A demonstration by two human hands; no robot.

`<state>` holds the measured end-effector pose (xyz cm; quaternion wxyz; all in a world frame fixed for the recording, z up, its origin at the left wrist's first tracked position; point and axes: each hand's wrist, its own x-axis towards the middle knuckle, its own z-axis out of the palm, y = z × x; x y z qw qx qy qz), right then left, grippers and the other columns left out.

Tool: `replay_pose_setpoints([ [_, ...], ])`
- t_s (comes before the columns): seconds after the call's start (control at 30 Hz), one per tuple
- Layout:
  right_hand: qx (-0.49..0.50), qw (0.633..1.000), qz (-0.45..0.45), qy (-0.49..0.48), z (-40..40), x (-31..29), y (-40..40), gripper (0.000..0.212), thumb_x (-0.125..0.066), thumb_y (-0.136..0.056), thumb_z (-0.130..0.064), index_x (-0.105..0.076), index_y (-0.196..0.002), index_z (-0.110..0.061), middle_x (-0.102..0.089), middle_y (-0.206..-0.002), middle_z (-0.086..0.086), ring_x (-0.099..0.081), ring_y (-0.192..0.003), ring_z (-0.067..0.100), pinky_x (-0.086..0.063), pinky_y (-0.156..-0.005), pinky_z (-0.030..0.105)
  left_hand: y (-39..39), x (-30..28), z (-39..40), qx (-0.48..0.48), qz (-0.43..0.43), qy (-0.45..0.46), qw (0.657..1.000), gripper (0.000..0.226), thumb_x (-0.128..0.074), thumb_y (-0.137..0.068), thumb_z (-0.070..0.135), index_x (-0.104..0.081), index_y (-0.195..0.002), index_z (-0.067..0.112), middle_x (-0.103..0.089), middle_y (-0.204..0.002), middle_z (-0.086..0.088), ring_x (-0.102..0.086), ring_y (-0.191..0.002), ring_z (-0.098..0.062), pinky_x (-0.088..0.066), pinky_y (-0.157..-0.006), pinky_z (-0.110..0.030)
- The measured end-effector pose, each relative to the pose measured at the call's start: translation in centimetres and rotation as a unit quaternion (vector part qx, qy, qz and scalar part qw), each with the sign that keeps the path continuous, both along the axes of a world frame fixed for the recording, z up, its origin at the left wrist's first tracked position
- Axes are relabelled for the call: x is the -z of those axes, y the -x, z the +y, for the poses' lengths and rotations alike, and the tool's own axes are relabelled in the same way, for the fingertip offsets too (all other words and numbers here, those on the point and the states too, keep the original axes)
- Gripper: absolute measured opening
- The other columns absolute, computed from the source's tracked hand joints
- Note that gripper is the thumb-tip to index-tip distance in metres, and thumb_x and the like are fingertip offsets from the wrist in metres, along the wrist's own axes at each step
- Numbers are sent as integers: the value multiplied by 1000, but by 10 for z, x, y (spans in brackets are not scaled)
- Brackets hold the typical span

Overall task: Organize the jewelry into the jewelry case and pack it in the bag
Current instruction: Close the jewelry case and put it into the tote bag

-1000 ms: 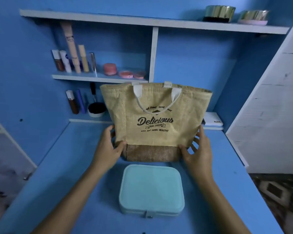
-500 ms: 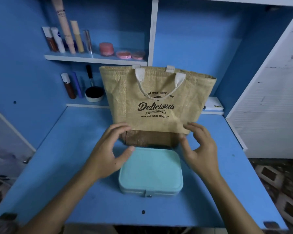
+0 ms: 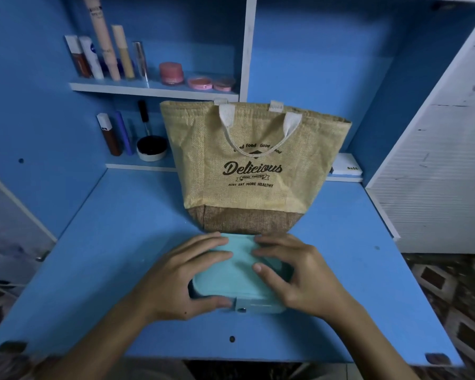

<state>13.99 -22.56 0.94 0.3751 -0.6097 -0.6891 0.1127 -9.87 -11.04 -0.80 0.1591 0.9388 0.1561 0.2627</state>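
A closed teal jewelry case (image 3: 237, 272) lies flat on the blue desk (image 3: 93, 264), its clasp toward me. My left hand (image 3: 181, 278) lies over its left side, fingers spread on the lid and thumb along the front edge near the clasp. My right hand (image 3: 294, 272) covers the right side, fingers on the lid and curled over the edge. Just behind the case stands a tan jute bag (image 3: 254, 171) printed "Delicious", upright, its white handles hanging down the front. No loose jewelry shows.
Cosmetic tubes and bottles (image 3: 104, 53) and pink jars (image 3: 171, 73) fill the upper shelf. A brown bottle (image 3: 109, 135) and a black-and-white bowl (image 3: 151, 149) sit on the lower ledge, a white box (image 3: 347, 165) at back right. A white cabinet (image 3: 436, 160) borders the right side.
Both hands left the bag's lower corners and came down toward me onto the teal case, now covering its two sides. The bag stays upright; the view tilted down.
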Motion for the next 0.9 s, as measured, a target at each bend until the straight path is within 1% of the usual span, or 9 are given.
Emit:
replay_pose_setpoints([
  [0.1, 3, 1000, -9, 9, 1, -9, 2, 42, -56, -92, -56, -75, -110, -24, -69, -121, -10, -58, -119, -2, -51, -97, 30, -6, -5, 8, -9, -14, 34, 999, 63, -61, -87, 63, -64, -129, 15, -55, -141, 4, -47, -135, -11, -42, -109, -35],
  [0.17, 5, 999, -40, -6, 3, -16, 4, 49, -52, -91, -64, -73, -112, -25, -69, -120, -11, -62, -115, 3, -53, -93, 32, -12, -13, 14, -25, -22, 87, 996, 60, -54, -90, 65, -65, -126, 18, -60, -135, 7, -52, -129, -5, -43, -106, -31],
  [0.3, 28, 984, -164, -62, 8, -28, 8, 70, -58, -76, -79, -69, -120, -25, -69, -114, -15, -66, -100, 10, -52, -78, 25, -24, -32, 24, -86, -19, 206, 974, 51, -49, -84, 68, -69, -111, 30, -71, -105, 15, -66, -96, -4, -52, -84, -34],
  [0.4, 39, 973, -220, -51, 15, -32, 7, 84, -67, -65, -80, -63, -131, -28, -66, -119, -16, -62, -103, 11, -49, -80, 24, -32, -44, 31, -102, -13, 249, 963, 45, -46, -83, 66, -70, -99, 31, -71, -92, 12, -66, -87, -8, -51, -79, -39],
  [0.47, 40, 971, -233, -42, 20, -32, 5, 83, -70, -64, -73, -59, -134, -30, -64, -121, -17, -61, -105, 11, -51, -80, 27, -35, -48, 33, -105, -9, 270, 957, 46, -45, -82, 68, -69, -94, 30, -70, -87, 9, -64, -83, -10, -50, -78, -42],
  [0.6, 55, 966, -245, -65, 28, -29, 4, 69, -68, -68, -65, -63, -127, -29, -66, -108, -16, -62, -92, 13, -52, -72, 28, -36, -47, 35, -103, -11, 279, 955, 53, -44, -81, 69, -68, -92, 23, -68, -83, 4, -62, -83, -17, -49, -79, -46],
  [0.73, 57, 964, -247, -76, 31, -25, 2, 66, -71, -68, -62, -65, -125, -29, -67, -104, -16, -62, -89, 13, -53, -70, 30, -37, -47, 36, -94, -16, 291, 952, 54, -45, -81, 68, -70, -92, 22, -70, -87, 5, -63, -86, -14, -48, -82, -42],
  [0.8, 53, 966, -244, -72, 32, -25, 2, 66, -72, -68, -62, -64, -125, -30, -66, -103, -17, -62, -90, 13, -54, -67, 31, -37, -48, 36, -86, -21, 278, 957, 51, -46, -83, 65, -72, -93, 22, -71, -94, 10, -64, -92, -9, -49, -86, -36],
  [0.9, 54, 969, -231, -73, 33, -34, 1, 64, -71, -68, -64, -62, -124, -32, -65, -101, -17, -63, -91, 13, -56, -62, 34, -37, -56, 44, -74, -81, 189, 976, 42, -51, -90, 52, -74, -94, 17, -69, -97, 13, -62, -99, -6, -47, -83, -23],
])
